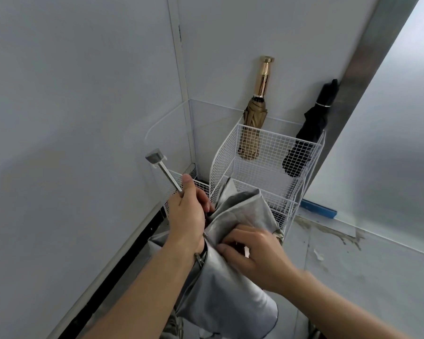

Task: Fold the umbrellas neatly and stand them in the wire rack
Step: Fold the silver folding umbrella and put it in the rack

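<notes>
In front of the white wire rack (267, 152), I see the silver umbrella (230, 277) held low between both hands, its canopy loose and crumpled. My left hand (189, 211) grips its metal shaft (168, 174), which points up toward the wall. My right hand (257, 253) pinches a fold of the fabric. Behind, a gold umbrella (253, 123) and a black umbrella (306, 140) stand folded in the rack's back section.
</notes>
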`<state>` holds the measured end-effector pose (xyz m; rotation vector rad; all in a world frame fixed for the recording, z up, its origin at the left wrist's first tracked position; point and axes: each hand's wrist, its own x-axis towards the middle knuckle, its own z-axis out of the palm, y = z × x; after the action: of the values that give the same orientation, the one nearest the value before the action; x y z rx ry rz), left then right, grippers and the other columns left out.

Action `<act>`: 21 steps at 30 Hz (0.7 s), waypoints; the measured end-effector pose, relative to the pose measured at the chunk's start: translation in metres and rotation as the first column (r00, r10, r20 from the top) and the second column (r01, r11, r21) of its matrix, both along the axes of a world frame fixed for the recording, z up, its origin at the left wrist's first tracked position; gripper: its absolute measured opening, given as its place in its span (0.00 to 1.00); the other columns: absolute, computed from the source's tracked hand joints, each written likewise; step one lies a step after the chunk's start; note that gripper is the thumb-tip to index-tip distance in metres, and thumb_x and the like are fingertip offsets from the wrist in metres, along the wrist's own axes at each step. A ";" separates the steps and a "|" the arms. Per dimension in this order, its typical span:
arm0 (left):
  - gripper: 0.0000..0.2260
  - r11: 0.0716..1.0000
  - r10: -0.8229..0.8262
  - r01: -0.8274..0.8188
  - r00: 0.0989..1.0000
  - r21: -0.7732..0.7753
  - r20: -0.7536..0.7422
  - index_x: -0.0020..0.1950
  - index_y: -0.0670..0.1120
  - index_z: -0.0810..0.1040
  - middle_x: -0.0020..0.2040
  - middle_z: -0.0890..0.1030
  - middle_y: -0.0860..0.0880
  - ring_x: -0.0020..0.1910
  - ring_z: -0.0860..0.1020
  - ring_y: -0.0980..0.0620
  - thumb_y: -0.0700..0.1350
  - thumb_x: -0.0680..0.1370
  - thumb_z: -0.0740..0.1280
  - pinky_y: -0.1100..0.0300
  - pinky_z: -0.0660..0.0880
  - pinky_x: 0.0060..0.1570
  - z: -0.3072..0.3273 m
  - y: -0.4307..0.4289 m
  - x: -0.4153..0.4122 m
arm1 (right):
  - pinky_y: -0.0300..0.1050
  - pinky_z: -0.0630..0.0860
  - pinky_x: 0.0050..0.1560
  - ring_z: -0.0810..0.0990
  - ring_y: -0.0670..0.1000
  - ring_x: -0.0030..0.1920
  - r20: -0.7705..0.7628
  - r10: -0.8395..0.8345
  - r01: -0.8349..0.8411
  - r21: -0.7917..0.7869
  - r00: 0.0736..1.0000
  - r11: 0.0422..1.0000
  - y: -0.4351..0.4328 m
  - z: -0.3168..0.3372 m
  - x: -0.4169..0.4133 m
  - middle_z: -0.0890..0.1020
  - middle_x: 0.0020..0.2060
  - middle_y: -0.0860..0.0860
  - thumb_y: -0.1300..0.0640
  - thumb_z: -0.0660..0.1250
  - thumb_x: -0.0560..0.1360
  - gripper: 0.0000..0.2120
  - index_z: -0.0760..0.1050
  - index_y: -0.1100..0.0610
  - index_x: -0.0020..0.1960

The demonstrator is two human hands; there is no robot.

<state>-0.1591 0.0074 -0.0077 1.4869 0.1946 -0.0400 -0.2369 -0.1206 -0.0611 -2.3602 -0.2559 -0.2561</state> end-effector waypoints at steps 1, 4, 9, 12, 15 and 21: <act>0.29 1.000 0.011 -0.011 1.000 0.000 0.004 0.28 0.41 0.68 0.21 0.70 0.48 0.30 0.74 0.47 0.56 0.85 0.53 0.64 0.71 0.32 0.000 0.000 0.000 | 0.44 0.76 0.40 0.77 0.41 0.40 -0.029 0.042 -0.041 0.051 0.999 0.998 -0.001 0.001 0.000 0.81 0.40 0.40 0.40 0.64 0.75 0.13 0.82 0.48 0.45; 0.29 0.998 0.059 -0.059 0.998 -0.035 0.008 0.28 0.41 0.67 0.20 0.69 0.49 0.31 0.73 0.46 0.55 0.85 0.53 0.65 0.72 0.31 0.003 0.001 0.002 | 0.39 0.75 0.38 0.76 0.39 0.39 -0.007 0.050 -0.050 0.042 0.999 0.998 0.001 -0.002 -0.001 0.81 0.39 0.39 0.40 0.66 0.74 0.13 0.82 0.48 0.44; 0.29 0.995 0.068 -0.066 0.997 -0.075 0.022 0.25 0.43 0.65 0.18 0.66 0.50 0.23 0.69 0.52 0.55 0.84 0.54 0.57 0.70 0.33 0.002 -0.007 -0.004 | 0.38 0.74 0.35 0.75 0.39 0.35 0.039 -0.174 0.176 -0.064 0.984 0.982 -0.002 -0.008 0.005 0.80 0.35 0.38 0.35 0.64 0.72 0.17 0.81 0.47 0.40; 0.31 0.995 0.070 -0.066 0.996 -0.077 0.060 0.21 0.47 0.65 0.18 0.64 0.52 0.20 0.65 0.53 0.55 0.85 0.54 0.60 0.66 0.28 0.006 -0.010 -0.005 | 0.38 0.75 0.42 0.77 0.40 0.42 -0.098 -0.183 0.178 -0.064 0.978 0.982 -0.003 -0.001 0.003 0.78 0.43 0.37 0.29 0.62 0.67 0.22 0.79 0.45 0.47; 0.32 0.984 0.111 -0.099 0.991 -0.148 0.075 0.19 0.49 0.64 0.17 0.62 0.52 0.19 0.62 0.54 0.54 0.85 0.54 0.58 0.63 0.28 0.011 -0.006 0.001 | 0.40 0.74 0.54 0.73 0.40 0.56 -0.248 -0.098 0.082 -0.076 0.964 0.994 -0.004 0.005 0.001 0.72 0.59 0.37 0.31 0.66 0.65 0.33 0.69 0.42 0.67; 0.30 0.915 0.245 -0.209 0.967 -0.345 0.063 0.22 0.47 0.63 0.19 0.61 0.51 0.18 0.62 0.55 0.52 0.85 0.56 0.65 0.65 0.23 0.021 0.002 0.007 | 0.51 0.75 0.61 0.76 0.50 0.61 -0.533 -0.147 0.016 -0.241 0.833 0.970 -0.022 -0.004 0.009 0.75 0.63 0.43 0.41 0.73 0.64 0.41 0.60 0.40 0.73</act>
<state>-0.1521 0.0095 0.0130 1.1136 0.2610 0.1859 -0.2276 -0.1421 -0.0650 -2.5571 0.1033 0.4399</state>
